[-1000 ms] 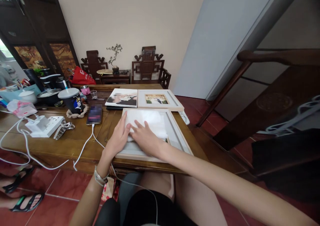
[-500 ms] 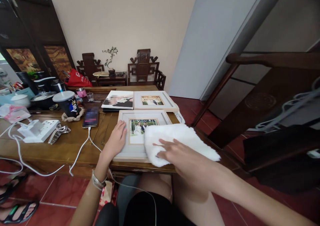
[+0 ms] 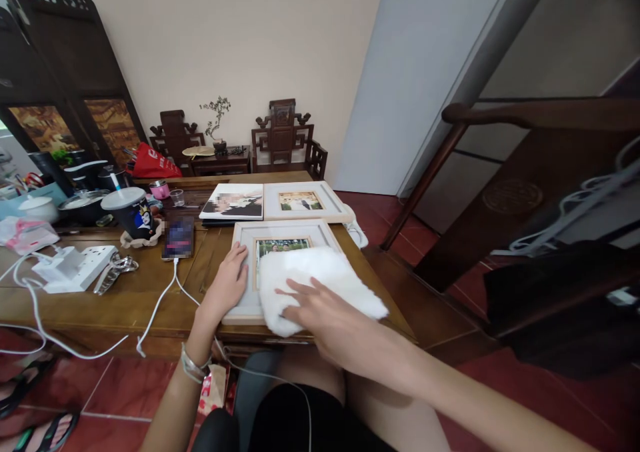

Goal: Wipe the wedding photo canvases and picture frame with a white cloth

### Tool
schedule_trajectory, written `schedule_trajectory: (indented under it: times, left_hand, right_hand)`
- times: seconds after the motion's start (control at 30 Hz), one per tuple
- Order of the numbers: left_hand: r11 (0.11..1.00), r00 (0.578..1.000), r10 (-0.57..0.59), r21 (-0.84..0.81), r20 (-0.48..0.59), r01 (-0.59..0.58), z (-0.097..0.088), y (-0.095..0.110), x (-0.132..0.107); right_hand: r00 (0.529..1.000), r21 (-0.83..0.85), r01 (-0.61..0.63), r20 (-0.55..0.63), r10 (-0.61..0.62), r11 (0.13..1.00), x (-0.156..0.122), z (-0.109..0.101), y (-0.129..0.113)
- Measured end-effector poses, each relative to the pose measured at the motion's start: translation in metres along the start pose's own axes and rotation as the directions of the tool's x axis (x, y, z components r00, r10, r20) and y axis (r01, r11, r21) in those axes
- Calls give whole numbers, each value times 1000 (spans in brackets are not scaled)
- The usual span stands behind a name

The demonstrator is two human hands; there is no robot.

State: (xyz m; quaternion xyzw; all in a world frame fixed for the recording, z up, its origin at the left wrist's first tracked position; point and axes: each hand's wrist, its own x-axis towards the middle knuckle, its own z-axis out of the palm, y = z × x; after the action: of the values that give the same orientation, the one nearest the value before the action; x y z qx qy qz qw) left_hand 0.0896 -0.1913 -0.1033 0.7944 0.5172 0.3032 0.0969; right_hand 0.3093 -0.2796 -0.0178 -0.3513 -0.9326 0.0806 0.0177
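Observation:
A light-framed wedding photo (image 3: 243, 233) lies flat near the table's front edge. Its left side is under my left hand (image 3: 231, 281), whose fingers are stretched along the frame. A fluffy white cloth (image 3: 345, 282) covers the lower right of the picture and hangs past the frame's right side. My right hand (image 3: 313, 305) presses on top of this cloth with its fingers spread. Only the upper strip of the photo shows above the cloth.
Behind it are a second framed photo (image 3: 301, 202) and a photo print (image 3: 233, 202). To the left are a charging phone (image 3: 179, 239), a lidded cup (image 3: 131, 213), a power strip (image 3: 77, 269) and white cables. A wooden chair (image 3: 520, 192) stands at the right.
My right hand has slid the cloth leftward across the frame, so it now hides more of the picture. My left hand stays on the frame's left side.

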Motion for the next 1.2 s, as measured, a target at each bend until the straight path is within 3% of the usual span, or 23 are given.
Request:
schedule_trajectory:
  times: [0.2, 0.3, 0.43, 0.53, 0.67, 0.73, 0.8, 0.93, 1.1, 1.2]
  left_hand:
    - [999, 999, -15, 32, 45, 13, 0, 3, 0]
    - [999, 999, -20, 30, 42, 18, 1, 3, 0]
    - [1000, 999, -11, 14, 31, 11, 2, 0, 0]
    - [1000, 1000, 2, 8, 26, -3, 3, -2, 0]
    - [1000, 1000, 31, 0, 5, -31, 2, -2, 0]
    - [999, 999, 45, -2, 1, -45, 2, -1, 0]
    - [999, 999, 44, 0, 4, -44, 2, 0, 0]
    - [1000, 1000, 21, 3, 11, -21, 3, -3, 0]
    - [1000, 1000, 27, -9, 5, -27, 5, -7, -1]
    - [1000, 1000, 17, -25, -10, -17, 6, -10, -1]
  right_hand:
    - [957, -126, -261, 96, 274, 957, -48, -5, 35]
    - [941, -170, -332, 12, 339, 928, -47, -4, 59]
    - [911, -269, -391, -248, 329, 880, -5, -4, 82]
    - [913, -362, -299, -378, 154, 883, 47, -4, 89]
    - [957, -418, -33, -276, -93, 908, 109, 0, 87]
    - [975, -394, 24, -194, -108, 919, 128, 4, 86]
    - [987, -354, 5, -147, -61, 935, 135, 8, 87]
    - [987, -300, -120, -141, 81, 946, 119, 7, 103]
    - [968, -318, -250, -53, 247, 914, 77, -8, 136]
    - [948, -348, -313, -59, 313, 884, 55, -11, 148]
